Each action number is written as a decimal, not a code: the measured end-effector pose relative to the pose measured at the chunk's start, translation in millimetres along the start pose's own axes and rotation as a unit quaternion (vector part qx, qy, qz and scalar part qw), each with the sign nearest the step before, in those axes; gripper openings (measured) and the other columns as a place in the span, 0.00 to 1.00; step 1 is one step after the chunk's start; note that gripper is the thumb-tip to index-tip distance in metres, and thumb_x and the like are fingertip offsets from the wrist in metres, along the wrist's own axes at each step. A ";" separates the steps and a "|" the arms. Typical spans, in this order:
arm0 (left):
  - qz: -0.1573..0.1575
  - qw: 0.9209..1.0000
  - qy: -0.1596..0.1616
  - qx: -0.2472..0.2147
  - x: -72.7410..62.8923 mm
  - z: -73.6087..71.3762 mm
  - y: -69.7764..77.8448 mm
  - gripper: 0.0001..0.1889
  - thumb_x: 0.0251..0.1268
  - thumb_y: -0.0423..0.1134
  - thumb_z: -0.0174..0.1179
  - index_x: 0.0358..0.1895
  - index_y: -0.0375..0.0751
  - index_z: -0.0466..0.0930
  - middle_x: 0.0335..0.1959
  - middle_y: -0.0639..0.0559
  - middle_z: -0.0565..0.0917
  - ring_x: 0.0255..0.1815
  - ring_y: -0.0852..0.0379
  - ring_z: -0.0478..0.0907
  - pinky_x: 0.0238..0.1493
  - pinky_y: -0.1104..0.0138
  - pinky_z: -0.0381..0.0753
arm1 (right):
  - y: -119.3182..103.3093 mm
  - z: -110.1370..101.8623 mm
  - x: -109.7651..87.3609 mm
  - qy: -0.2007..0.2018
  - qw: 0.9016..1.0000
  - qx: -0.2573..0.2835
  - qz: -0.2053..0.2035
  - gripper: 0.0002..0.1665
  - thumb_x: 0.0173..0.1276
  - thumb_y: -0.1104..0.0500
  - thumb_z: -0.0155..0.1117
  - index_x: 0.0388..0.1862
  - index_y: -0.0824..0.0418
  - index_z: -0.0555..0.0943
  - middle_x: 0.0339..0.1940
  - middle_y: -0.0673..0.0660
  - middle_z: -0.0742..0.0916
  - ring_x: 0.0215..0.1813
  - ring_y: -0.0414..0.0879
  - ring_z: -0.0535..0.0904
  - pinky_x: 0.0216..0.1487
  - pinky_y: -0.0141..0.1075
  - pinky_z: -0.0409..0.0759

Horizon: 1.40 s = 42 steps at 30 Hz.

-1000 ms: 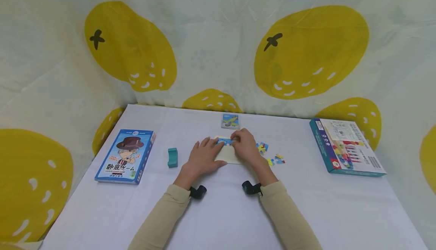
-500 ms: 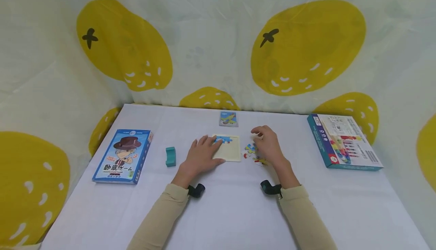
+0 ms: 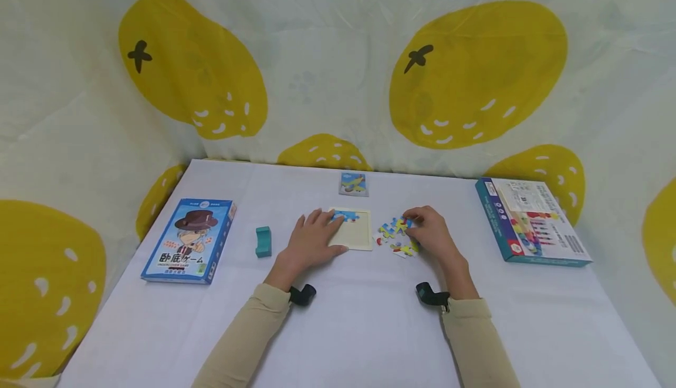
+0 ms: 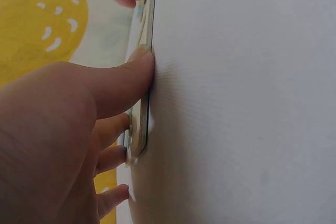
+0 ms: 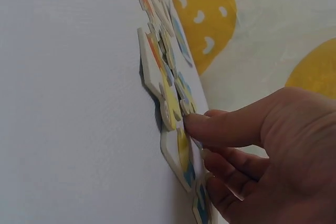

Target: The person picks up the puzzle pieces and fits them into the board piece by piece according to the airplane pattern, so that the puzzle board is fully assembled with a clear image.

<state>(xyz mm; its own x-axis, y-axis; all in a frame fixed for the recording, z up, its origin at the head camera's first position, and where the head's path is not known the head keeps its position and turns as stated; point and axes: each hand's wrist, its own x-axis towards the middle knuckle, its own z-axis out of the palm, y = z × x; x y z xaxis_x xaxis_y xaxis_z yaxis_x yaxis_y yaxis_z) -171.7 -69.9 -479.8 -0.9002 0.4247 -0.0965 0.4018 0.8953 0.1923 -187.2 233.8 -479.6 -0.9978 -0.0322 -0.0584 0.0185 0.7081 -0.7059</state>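
Head view: the right hand has left the tray for loose puzzle pieces at its fingertips, probably to choose 1; whether it pinches any, I cannot tell. The left hand, fingers spread, rests on the tray's edge.

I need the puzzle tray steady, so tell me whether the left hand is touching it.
Touching: the left wrist view shows the left hand with its thumb on the edge of the puzzle tray.

Loose puzzle pieces lie beside a cream tray.
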 end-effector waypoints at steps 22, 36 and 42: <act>0.005 1.000 0.010 -0.013 0.2 5.7 -1.8 0.40 0.67 0.68 0.52 0.78 0.58 0.58 0.80 0.51 0.59 0.81 0.43 0.52 0.76 0.39 0.54 | 4.7 -5.3 4.0 0.030 0.999 0.000 0.035 0.16 0.66 0.66 0.63 0.53 0.64 0.81 0.42 0.62 0.82 0.42 0.52 0.74 0.39 0.36 0.72; 0.004 1.000 0.008 -0.004 1.4 5.8 -4.5 0.40 0.66 0.69 0.51 0.79 0.60 0.56 0.80 0.53 0.58 0.81 0.44 0.52 0.77 0.39 0.53 | -11.8 -3.8 6.8 0.050 0.998 0.024 0.003 0.12 0.73 0.63 0.57 0.50 0.63 0.84 0.40 0.61 0.79 0.44 0.53 0.71 0.42 0.39 0.69; 0.006 1.000 0.009 -0.003 1.4 7.1 -4.9 0.40 0.67 0.70 0.51 0.79 0.60 0.56 0.80 0.53 0.58 0.81 0.44 0.52 0.76 0.39 0.54 | -28.6 2.8 12.4 0.024 0.999 0.030 0.002 0.12 0.75 0.64 0.53 0.50 0.64 0.82 0.41 0.61 0.76 0.44 0.53 0.69 0.43 0.40 0.68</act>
<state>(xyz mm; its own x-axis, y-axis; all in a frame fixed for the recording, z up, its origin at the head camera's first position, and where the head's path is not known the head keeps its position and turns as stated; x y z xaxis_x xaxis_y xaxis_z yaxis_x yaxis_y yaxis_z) -173.8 -72.8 -487.7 -0.8981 0.4332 -0.0766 0.4119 0.8892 0.1989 -199.9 211.2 -462.1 -0.9996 0.0058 -0.0275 0.0244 0.6644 -0.7470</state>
